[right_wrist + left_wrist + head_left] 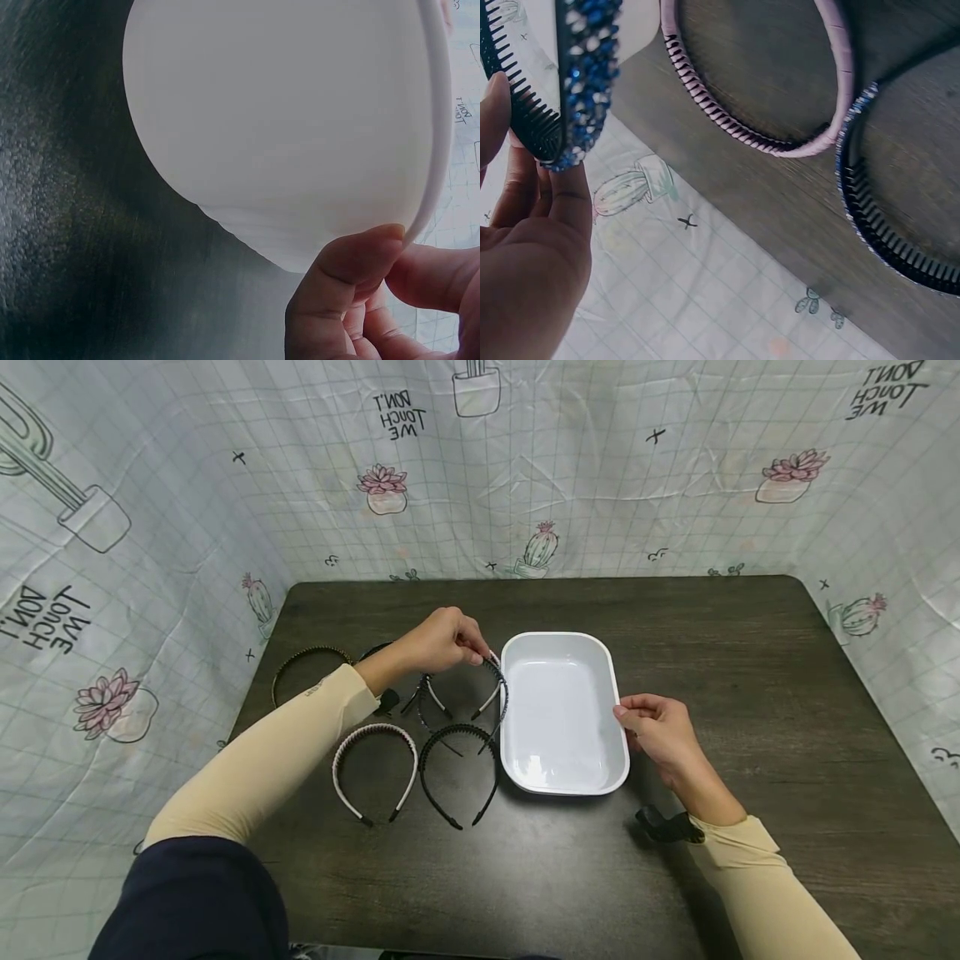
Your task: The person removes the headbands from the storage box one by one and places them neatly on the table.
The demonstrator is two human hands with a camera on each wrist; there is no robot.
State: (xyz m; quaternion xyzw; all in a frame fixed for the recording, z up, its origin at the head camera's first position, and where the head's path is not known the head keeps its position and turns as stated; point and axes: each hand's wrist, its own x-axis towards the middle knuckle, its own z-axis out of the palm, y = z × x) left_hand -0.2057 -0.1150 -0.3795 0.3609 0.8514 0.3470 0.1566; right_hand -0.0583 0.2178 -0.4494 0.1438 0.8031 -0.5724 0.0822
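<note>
My left hand [442,642] pinches the top of a headband [592,82] with blue and clear stones and dark comb teeth inside. This headband hangs beside the left rim of a white rectangular tray [562,710]. In the left wrist view, a pink headband [841,67] and another stone-studded headband [845,176] lie on the table near it. My right hand [663,735] grips the tray's right rim between thumb and fingers; the right wrist view shows the tray wall [300,112] close by.
On the dark wooden table [750,693], a pale pink headband [377,728] and a black headband [459,728] lie nearer me, left of the tray. A gold-brown headband [311,650] lies farther left, partly behind my left forearm. Patterned cloth [600,468] hangs around the table.
</note>
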